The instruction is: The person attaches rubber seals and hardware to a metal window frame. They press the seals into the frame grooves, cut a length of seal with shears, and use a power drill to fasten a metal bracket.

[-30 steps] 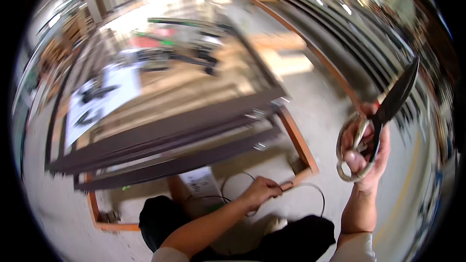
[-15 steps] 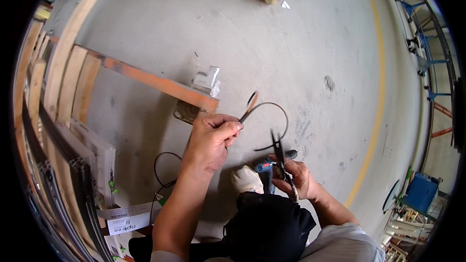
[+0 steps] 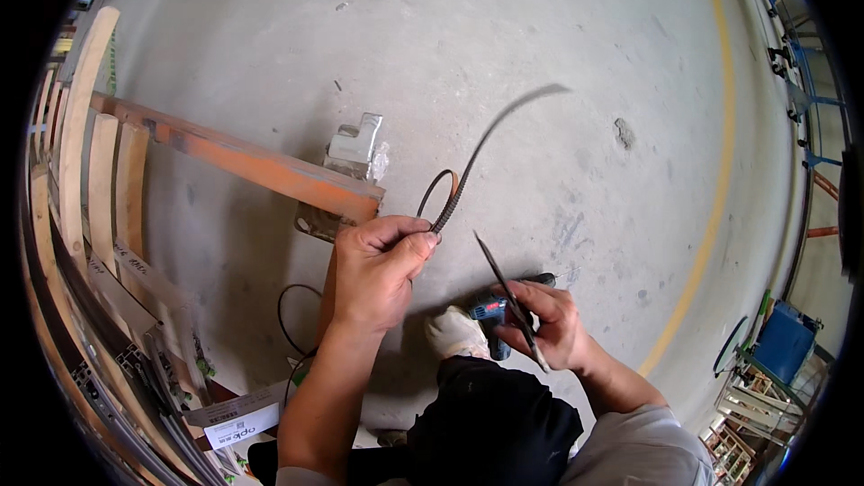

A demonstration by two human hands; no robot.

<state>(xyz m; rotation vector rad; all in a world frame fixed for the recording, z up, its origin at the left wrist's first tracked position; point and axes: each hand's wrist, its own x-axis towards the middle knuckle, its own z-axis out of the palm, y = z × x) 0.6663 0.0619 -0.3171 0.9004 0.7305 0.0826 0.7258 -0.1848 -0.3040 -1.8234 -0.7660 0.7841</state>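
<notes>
My left hand (image 3: 382,265) is closed, pinching a thin dark ribbed strip (image 3: 463,175) between thumb and fingers. The strip's free end curves up to the right and blurs at its tip. A smaller loop with a brownish side (image 3: 438,187) stands beside it at the same grip. In my right hand (image 3: 546,324) is a slim dark pair of scissors (image 3: 500,274), seen almost edge-on, with the point up and to the left, apart from the strip. Whether the blades are parted cannot be seen. My right fingers hide part of the handles.
A blue cordless drill (image 3: 490,310) lies on the floor by a pale shoe (image 3: 456,333). An orange metal beam (image 3: 243,162) juts in from the left, with a silvery bracket (image 3: 355,148) near its end. Wooden slats (image 3: 83,126) and dark profiles (image 3: 99,328) stand along the left.
The strip's long end, earlier curled down to the right, has swung up and straightened. The scissors have turned edge-on, and my left hand has shifted slightly left.
</notes>
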